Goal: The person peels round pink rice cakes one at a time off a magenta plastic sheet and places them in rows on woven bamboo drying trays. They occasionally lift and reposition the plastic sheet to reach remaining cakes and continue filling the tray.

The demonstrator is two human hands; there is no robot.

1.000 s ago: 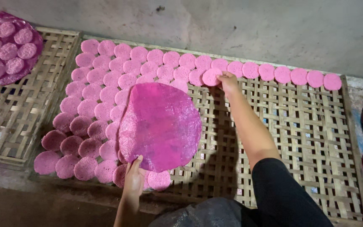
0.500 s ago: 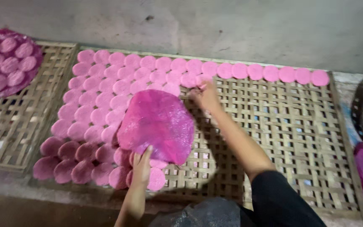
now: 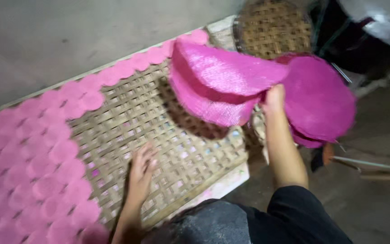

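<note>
Head view showed my right hand (image 3: 274, 97) pinching a floppy pink sheet (image 3: 222, 81) above the tray (image 3: 177, 140), left hand (image 3: 141, 165) spread flat on the weave. It could have folded and stuck, being limp. 1 second earlier it lay over the discs (image 3: 37, 162).

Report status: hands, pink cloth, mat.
Right hand grips pink cloth, lifted over mat. Left hand flat on mat, empty. Pink discs cover mat's left.
</note>
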